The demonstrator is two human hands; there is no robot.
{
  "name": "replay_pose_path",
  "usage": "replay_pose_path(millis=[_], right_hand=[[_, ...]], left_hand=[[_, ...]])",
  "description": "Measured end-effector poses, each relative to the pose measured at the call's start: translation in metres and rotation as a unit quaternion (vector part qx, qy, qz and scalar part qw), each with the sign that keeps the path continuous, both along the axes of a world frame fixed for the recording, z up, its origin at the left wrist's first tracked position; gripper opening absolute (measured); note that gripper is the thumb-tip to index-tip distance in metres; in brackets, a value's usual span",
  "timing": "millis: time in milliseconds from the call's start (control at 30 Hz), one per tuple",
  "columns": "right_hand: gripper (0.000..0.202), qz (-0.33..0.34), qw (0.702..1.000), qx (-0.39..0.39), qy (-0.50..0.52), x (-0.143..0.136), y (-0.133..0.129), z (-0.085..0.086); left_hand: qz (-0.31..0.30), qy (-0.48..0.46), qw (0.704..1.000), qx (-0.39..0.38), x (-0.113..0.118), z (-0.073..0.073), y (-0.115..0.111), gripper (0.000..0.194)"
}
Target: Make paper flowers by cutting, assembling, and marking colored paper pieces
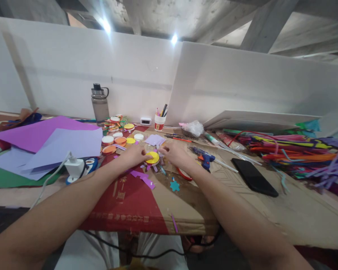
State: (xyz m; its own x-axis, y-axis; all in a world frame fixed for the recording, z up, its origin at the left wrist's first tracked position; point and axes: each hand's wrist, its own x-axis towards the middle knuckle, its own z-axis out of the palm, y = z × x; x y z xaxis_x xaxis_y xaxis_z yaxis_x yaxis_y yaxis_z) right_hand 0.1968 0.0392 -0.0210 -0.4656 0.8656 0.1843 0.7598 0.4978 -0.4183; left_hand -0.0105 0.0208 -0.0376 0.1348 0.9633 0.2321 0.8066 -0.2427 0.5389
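A round piece with a yellow top (152, 158) lies between my two hands, with small purple bits around its edge. My left hand (134, 155) is closed at its left side, fingertips pinched at the rim. My right hand (173, 153) has its fingers pressed together just right of the piece; what they hold is too small to make out. Below are purple paper scraps (148, 182) and a teal star shape (174, 185). Behind the hands sits a stack of light purple paper squares (154, 140).
Left are large purple sheets (64, 146), a white charger (75, 167) and round discs (107, 140). A bottle (100, 107) and pen cup (159, 122) stand behind. Right are a blue glue gun (206, 159), a black phone (253, 176) and colourful strips (298, 150).
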Motion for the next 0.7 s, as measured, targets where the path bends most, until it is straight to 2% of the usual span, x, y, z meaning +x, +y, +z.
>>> replay_pose_path(millis=[100, 200, 400, 500, 600, 700], right_hand=[[0.037, 0.013, 0.998, 0.034, -0.046, -0.008, -0.006, -0.006], [0.030, 0.008, 0.997, 0.053, -0.050, -0.011, -0.006, -0.013], [0.031, -0.007, 0.999, 0.028, 0.014, -0.009, -0.003, -0.014], [0.026, -0.022, 0.996, -0.022, 0.079, -0.008, -0.003, -0.009], [0.022, -0.021, 0.976, -0.077, 0.201, -0.008, -0.005, -0.001], [0.025, 0.013, 0.939, -0.122, 0.320, -0.008, -0.009, 0.005]], left_hand=[[-0.022, -0.050, 0.998, 0.012, 0.002, -0.005, 0.001, 0.026], [-0.027, -0.080, 0.996, 0.025, 0.004, -0.003, 0.000, 0.023], [-0.026, -0.094, 0.994, 0.039, 0.006, 0.002, -0.004, 0.018], [-0.014, -0.153, 0.988, 0.018, 0.007, 0.005, -0.002, 0.021], [0.000, -0.270, 0.963, -0.018, 0.008, 0.010, -0.002, 0.033], [-0.047, -0.395, 0.910, -0.119, 0.009, 0.016, -0.005, 0.043]])
